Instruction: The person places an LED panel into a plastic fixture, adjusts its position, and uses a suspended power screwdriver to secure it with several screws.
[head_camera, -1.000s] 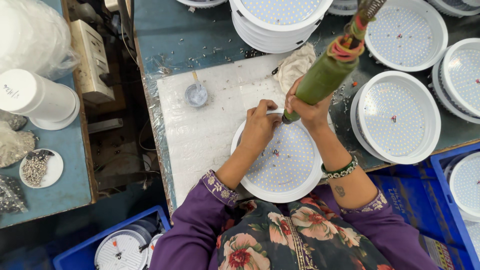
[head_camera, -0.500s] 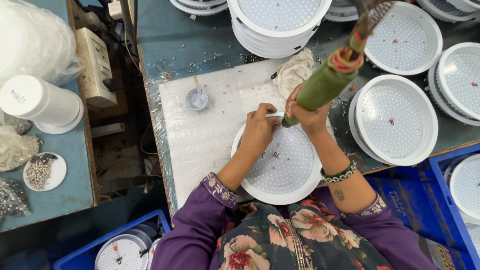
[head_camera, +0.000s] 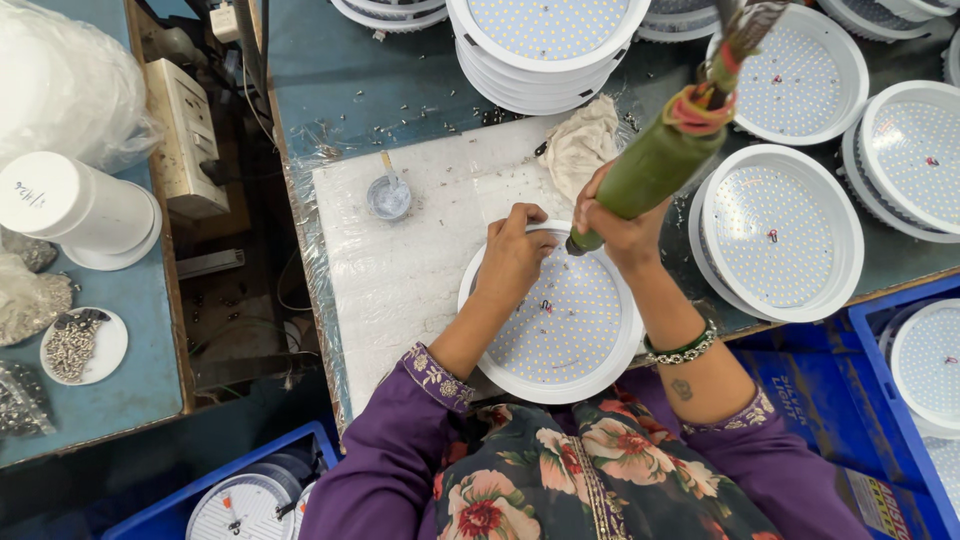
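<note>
many white lamp panels (head_camera: 778, 233) crowd, maybe stacked.

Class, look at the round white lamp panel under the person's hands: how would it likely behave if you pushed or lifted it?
The round lamp panel looks rigid and flat, so it would probably slide rather than roll. Its shallow plastic-looking rim suggests it is fairly light. The exposed dotted face may be fragile; the left hand steadies it.

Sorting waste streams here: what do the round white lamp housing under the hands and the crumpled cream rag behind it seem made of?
Round white lamp housing: probably moulded plastic or painted metal, going by its smooth, evenly glossy rim; which one is unclear. Crumpled cream rag: woven cloth, likely cotton, matte with soft folds and frayed edges.
</note>
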